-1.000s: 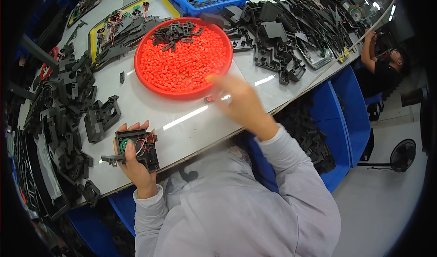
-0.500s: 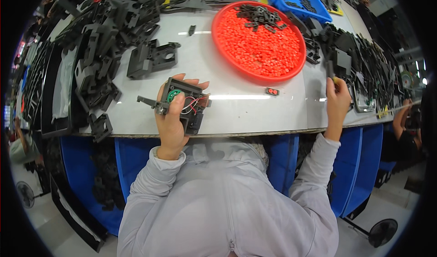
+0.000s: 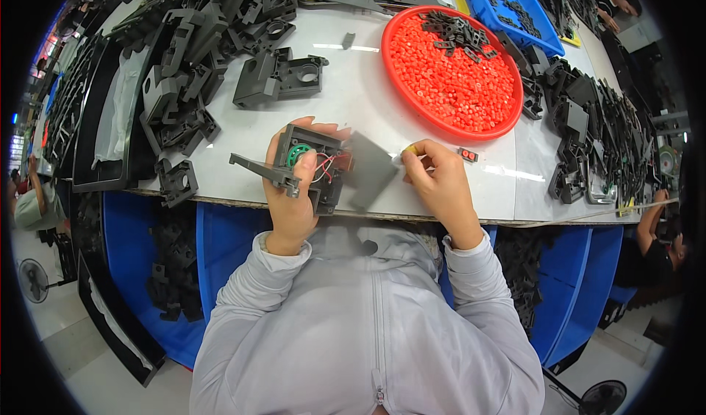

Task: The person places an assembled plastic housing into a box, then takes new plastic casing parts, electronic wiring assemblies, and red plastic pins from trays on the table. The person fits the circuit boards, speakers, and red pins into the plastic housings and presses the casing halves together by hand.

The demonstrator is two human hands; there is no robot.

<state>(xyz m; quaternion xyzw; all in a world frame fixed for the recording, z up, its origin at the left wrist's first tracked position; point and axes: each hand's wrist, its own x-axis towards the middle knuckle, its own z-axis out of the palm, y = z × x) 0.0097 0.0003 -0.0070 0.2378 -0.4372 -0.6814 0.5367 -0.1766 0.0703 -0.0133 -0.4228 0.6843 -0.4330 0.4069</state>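
Note:
My left hand (image 3: 290,209) is closed around an open dark grey plastic housing (image 3: 329,194), thumb across its front. Inside it show a green round part (image 3: 296,154) and thin red and white wires (image 3: 323,168); a grey arm-like piece (image 3: 257,166) sticks out to the left. Just right of the housing, my right hand (image 3: 443,187) pinches a flat dark grey panel (image 3: 375,171) by its right edge. Motion blurs the panel, and whether it touches the housing I cannot tell. Something small and yellow shows at the right fingertips. Beyond that hand lies a small black block with two red inserts (image 3: 468,154).
A red round tray (image 3: 393,73) of small red pieces, with black clips on top, stands beyond my right hand. Grey housings (image 3: 279,76) are piled at the left, and black parts (image 3: 573,128) at the right. A blue tray (image 3: 540,41) stands far right; blue bins (image 3: 566,268) sit below the table edge.
My right hand has come left from the parts at the right, bringing the grey panel beside the housing. My left hand keeps its hold; the whole view has shifted slightly.

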